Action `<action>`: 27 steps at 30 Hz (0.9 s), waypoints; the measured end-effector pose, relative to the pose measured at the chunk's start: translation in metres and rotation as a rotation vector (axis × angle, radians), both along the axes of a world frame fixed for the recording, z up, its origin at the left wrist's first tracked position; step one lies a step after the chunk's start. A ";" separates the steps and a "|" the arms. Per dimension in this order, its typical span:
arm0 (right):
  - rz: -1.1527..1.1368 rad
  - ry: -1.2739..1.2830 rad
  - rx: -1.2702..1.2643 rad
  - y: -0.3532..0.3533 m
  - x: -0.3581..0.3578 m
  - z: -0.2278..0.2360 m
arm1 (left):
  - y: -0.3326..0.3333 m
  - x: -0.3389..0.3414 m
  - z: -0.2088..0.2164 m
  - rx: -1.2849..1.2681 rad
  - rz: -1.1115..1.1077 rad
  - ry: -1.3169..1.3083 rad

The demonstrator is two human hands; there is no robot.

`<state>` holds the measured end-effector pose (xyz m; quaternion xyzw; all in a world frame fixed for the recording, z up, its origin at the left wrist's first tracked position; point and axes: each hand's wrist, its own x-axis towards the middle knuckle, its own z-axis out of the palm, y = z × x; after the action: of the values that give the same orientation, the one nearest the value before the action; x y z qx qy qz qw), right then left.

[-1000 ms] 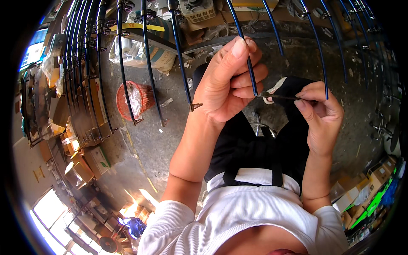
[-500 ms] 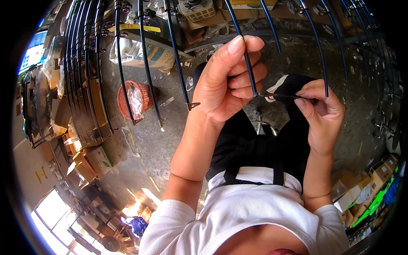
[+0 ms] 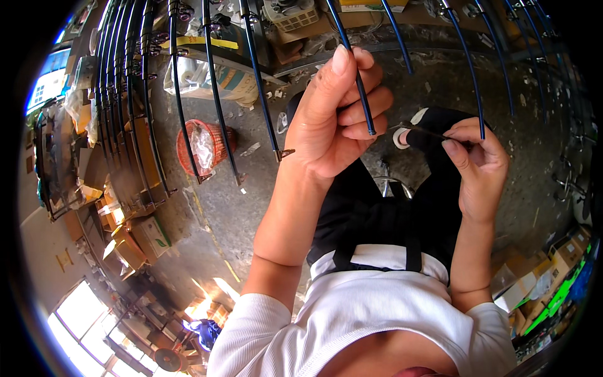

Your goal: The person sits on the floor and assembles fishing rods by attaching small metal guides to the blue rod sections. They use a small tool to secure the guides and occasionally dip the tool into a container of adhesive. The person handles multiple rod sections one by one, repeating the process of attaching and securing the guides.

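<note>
My left hand [image 3: 342, 116] is closed around a dark blue fishing rod [image 3: 353, 60] near its lower end, thumb and fingers wrapped on the shaft. No tip guide shows on that end. To the right, my right hand [image 3: 477, 160] pinches a thin dark stick [image 3: 430, 132] between thumb and fingertips. The stick points left toward the rod's end, with a gap between them; its far tip is blurred. Just left of my left wrist hangs another fishing rod [image 3: 259, 78] with a small tip guide [image 3: 284, 154] on its end.
More rods [image 3: 468, 56] hang on both sides, their ends at hand height. Below on the floor stand a red basket [image 3: 229, 141] with white plastic in it and a white bucket [image 3: 242, 91]. Cardboard boxes [image 3: 125, 251] are piled at the left, and others [image 3: 534, 273] at the lower right.
The stick's tip was at the end of the held rod and is now apart from it. My left hand and the rod have shifted slightly up and left.
</note>
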<state>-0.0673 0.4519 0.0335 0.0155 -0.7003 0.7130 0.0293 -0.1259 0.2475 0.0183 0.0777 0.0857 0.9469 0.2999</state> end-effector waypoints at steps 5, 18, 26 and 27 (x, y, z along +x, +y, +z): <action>-0.022 -0.059 -0.094 0.002 0.002 -0.001 | 0.000 -0.001 0.004 -0.022 -0.017 0.024; -0.072 -0.210 -0.425 -0.002 -0.007 -0.015 | 0.032 -0.040 -0.004 0.017 -0.012 -0.065; -0.054 -0.210 -0.461 -0.005 -0.015 -0.017 | 0.035 -0.038 0.001 -0.066 0.019 -0.012; -0.047 -0.203 -0.455 -0.005 -0.016 -0.018 | 0.034 -0.038 0.001 -0.064 0.012 -0.008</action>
<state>-0.0828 0.4466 0.0160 -0.0795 -0.5211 0.8495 -0.0220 -0.1637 0.2818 0.0194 0.0636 0.1151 0.9459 0.2967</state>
